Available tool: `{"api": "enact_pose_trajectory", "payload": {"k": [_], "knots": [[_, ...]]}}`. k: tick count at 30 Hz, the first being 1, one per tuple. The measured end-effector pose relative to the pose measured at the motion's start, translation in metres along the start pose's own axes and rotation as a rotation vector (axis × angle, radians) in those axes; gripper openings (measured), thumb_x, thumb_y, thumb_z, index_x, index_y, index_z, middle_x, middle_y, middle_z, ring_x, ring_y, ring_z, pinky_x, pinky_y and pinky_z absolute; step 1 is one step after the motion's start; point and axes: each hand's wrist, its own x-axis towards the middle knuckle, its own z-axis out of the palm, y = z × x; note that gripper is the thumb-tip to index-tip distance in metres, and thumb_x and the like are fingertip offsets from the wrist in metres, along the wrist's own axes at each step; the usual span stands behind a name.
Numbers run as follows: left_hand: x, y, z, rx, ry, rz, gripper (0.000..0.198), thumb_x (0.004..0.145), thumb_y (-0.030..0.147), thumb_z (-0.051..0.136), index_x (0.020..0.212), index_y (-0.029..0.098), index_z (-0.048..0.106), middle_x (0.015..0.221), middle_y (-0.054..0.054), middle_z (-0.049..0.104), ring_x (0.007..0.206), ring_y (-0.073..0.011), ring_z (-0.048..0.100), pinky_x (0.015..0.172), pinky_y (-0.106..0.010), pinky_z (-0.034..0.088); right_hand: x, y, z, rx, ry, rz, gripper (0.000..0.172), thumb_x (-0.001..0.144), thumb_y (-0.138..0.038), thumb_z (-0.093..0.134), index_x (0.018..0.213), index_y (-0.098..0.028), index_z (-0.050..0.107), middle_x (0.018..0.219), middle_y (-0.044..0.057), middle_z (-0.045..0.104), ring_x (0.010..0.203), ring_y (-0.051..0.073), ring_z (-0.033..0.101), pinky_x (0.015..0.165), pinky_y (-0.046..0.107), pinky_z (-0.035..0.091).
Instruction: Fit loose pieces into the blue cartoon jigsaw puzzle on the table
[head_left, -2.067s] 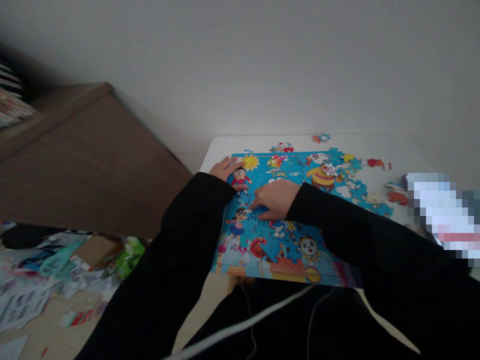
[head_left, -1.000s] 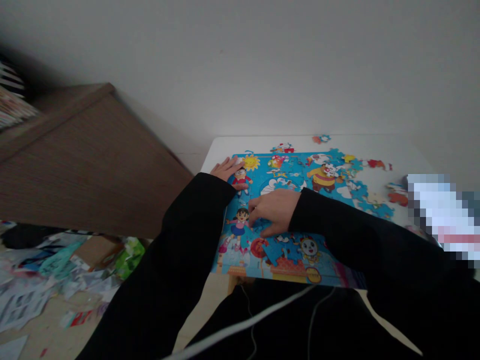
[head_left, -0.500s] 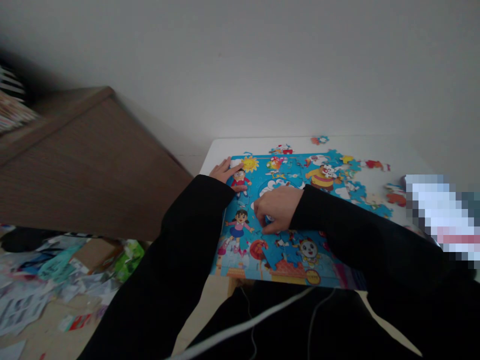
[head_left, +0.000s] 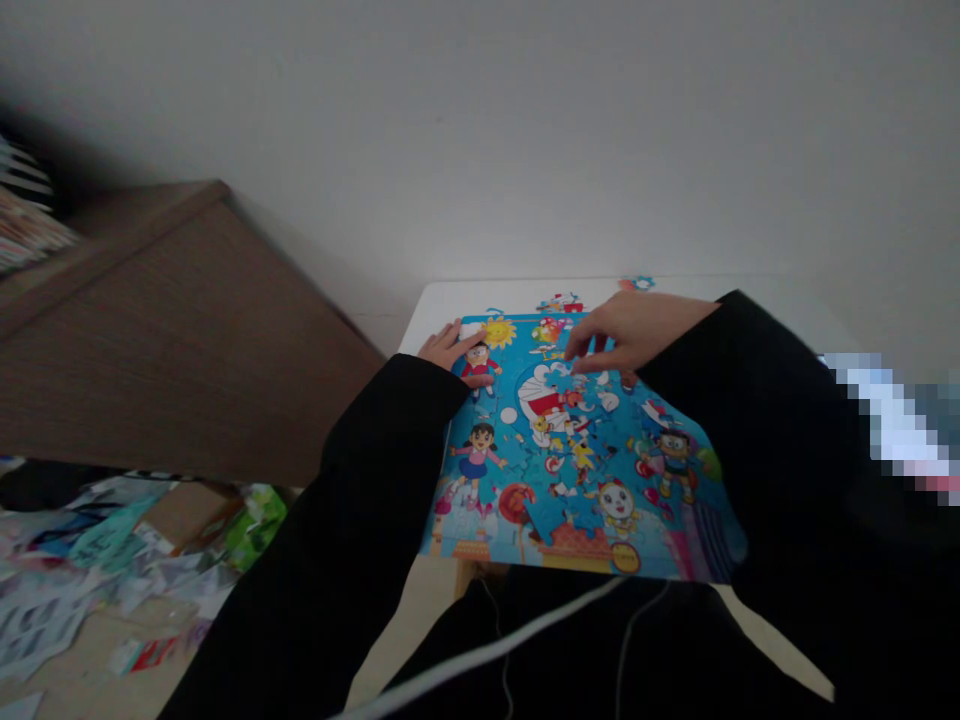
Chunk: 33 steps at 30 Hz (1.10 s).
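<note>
Cartoon jigsaw puzzle (head_left: 555,450) lies on white bench (head_left: 480,298); left grip (head_left: 448,347) is laid open on its corner, right grip (head_left: 622,335) spread apart above; thin card pieces (head_left: 559,400) judged light, best taken by edges

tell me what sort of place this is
Most likely a room in a home, perhaps a child's play corner: a cartoon jigsaw puzzle lies on a white table beside a wood-grain cabinet, with scattered paper scraps on the floor below.
</note>
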Motion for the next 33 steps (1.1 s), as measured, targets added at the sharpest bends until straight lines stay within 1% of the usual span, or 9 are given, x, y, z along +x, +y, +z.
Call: {"api": "enact_pose_trajectory", "payload": {"k": [3, 5, 10, 16, 19, 22, 27, 30, 33], "knots": [[0.0, 0.0, 0.0, 0.0, -0.007, 0.001, 0.08, 0.074, 0.06, 0.059, 0.141, 0.027, 0.028, 0.151, -0.011, 0.011, 0.137, -0.0343, 0.014, 0.11, -0.05, 0.017, -0.016, 0.029, -0.009, -0.055, 0.095, 0.24, 0.027, 0.081, -0.037, 0.055, 0.097, -0.021, 0.07, 0.089, 0.005, 0.071, 0.077, 0.018, 0.063, 0.069, 0.03, 0.045], [0.0, 0.0, 0.0, -0.003, -0.003, 0.007, 0.08, 0.074, 0.06, 0.059, 0.141, 0.029, 0.027, 0.152, -0.009, 0.011, 0.137, -0.0342, 0.013, 0.11, -0.051, 0.017, -0.028, 0.042, -0.015, -0.059, 0.134, 0.339, 0.027, 0.081, -0.036, 0.056, 0.098, -0.02, 0.07, 0.09, 0.005, 0.071, 0.076, 0.017, 0.063, 0.07, 0.03, 0.045], [-0.002, 0.0, -0.001, 0.012, 0.013, 0.015, 0.08, 0.074, 0.057, 0.06, 0.141, 0.028, 0.028, 0.151, -0.01, 0.011, 0.137, -0.0342, 0.015, 0.11, -0.05, 0.018, -0.055, 0.054, -0.026, -0.099, 0.191, 0.526, 0.034, 0.082, -0.039, 0.052, 0.106, -0.02, 0.069, 0.093, 0.007, 0.071, 0.08, 0.014, 0.064, 0.071, 0.028, 0.039], [-0.001, 0.0, 0.0, -0.027, 0.037, 0.011, 0.082, 0.072, 0.063, 0.059, 0.14, 0.026, 0.031, 0.151, -0.011, 0.014, 0.136, -0.0343, 0.016, 0.11, -0.049, 0.018, -0.07, 0.075, -0.03, -0.076, 0.165, 0.693, 0.039, 0.075, -0.043, 0.057, 0.106, -0.023, 0.069, 0.095, 0.006, 0.071, 0.08, 0.014, 0.065, 0.07, 0.028, 0.039], [0.0, -0.004, 0.001, -0.031, 0.025, 0.021, 0.08, 0.073, 0.061, 0.059, 0.14, 0.03, 0.029, 0.151, -0.007, 0.014, 0.137, -0.0336, 0.015, 0.11, -0.049, 0.019, -0.073, 0.085, -0.028, -0.037, 0.154, 0.708, 0.044, 0.069, -0.047, 0.06, 0.106, -0.023, 0.068, 0.095, 0.005, 0.071, 0.08, 0.013, 0.064, 0.07, 0.026, 0.038], [0.0, -0.009, 0.003, -0.025, 0.017, 0.033, 0.079, 0.074, 0.059, 0.059, 0.141, 0.03, 0.028, 0.151, -0.007, 0.013, 0.137, -0.0338, 0.015, 0.11, -0.049, 0.019, -0.069, 0.086, -0.025, -0.018, 0.166, 0.68, 0.044, 0.069, -0.044, 0.063, 0.106, -0.022, 0.068, 0.094, 0.005, 0.071, 0.078, 0.012, 0.064, 0.071, 0.026, 0.039], [-0.002, -0.011, 0.004, -0.023, 0.018, 0.019, 0.081, 0.073, 0.061, 0.059, 0.141, 0.027, 0.029, 0.151, -0.011, 0.014, 0.137, -0.0342, 0.015, 0.11, -0.05, 0.019, -0.047, 0.077, -0.016, -0.003, 0.124, 0.591, 0.039, 0.071, -0.033, 0.068, 0.108, -0.022, 0.067, 0.092, 0.005, 0.071, 0.078, 0.017, 0.065, 0.072, 0.029, 0.044], [-0.001, -0.008, 0.002, -0.008, 0.021, 0.021, 0.08, 0.074, 0.059, 0.059, 0.14, 0.023, 0.031, 0.15, -0.013, 0.015, 0.136, -0.0345, 0.016, 0.11, -0.049, 0.019, -0.033, 0.078, -0.01, 0.004, 0.086, 0.502, 0.039, 0.071, -0.032, 0.069, 0.108, -0.022, 0.067, 0.093, 0.005, 0.071, 0.081, 0.021, 0.065, 0.073, 0.032, 0.047], [0.0, -0.006, 0.003, -0.001, 0.03, 0.023, 0.08, 0.074, 0.058, 0.06, 0.14, 0.023, 0.032, 0.15, -0.012, 0.015, 0.136, -0.0347, 0.016, 0.11, -0.048, 0.019, -0.023, 0.079, -0.005, -0.012, 0.044, 0.455, 0.038, 0.073, -0.032, 0.066, 0.109, -0.019, 0.066, 0.09, 0.005, 0.071, 0.081, 0.02, 0.065, 0.074, 0.031, 0.047]]}}
